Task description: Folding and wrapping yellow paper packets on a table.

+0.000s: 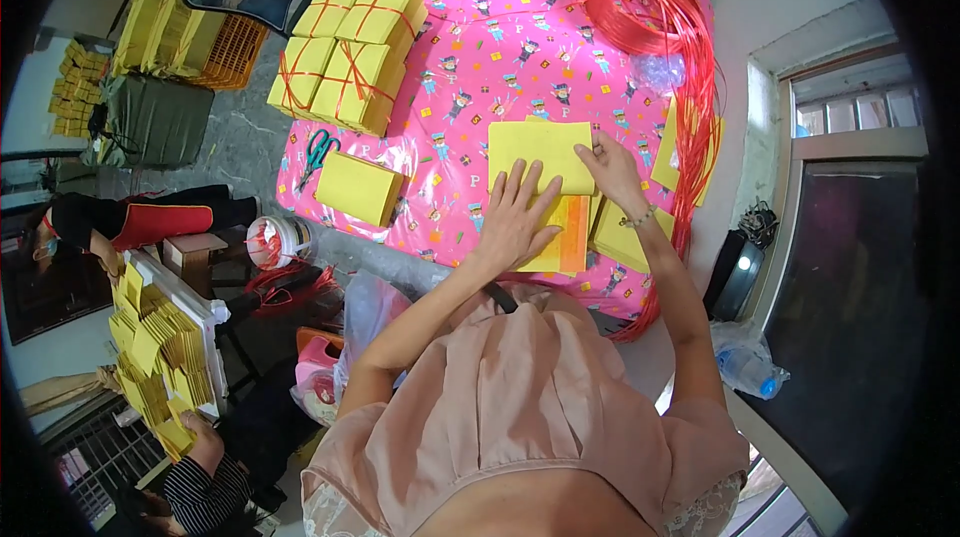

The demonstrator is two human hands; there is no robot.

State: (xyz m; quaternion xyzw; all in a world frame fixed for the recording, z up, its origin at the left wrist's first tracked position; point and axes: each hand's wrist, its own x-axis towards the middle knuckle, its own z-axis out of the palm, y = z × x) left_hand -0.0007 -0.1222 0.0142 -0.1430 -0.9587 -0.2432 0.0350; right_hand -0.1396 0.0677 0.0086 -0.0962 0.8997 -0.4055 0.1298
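Note:
A stack of yellow paper sheets lies on the pink patterned table cover. My left hand rests flat, fingers spread, on the near part of the stack, over a sheet with an orange band. At the stack's right edge my right hand pinches the top sheet. Another yellow stack sits under my right wrist.
Tied yellow bundles sit at the far left of the table, a loose block and green scissors nearer. Red string loops along the right. Another person's hand sorts yellow sheets at lower left.

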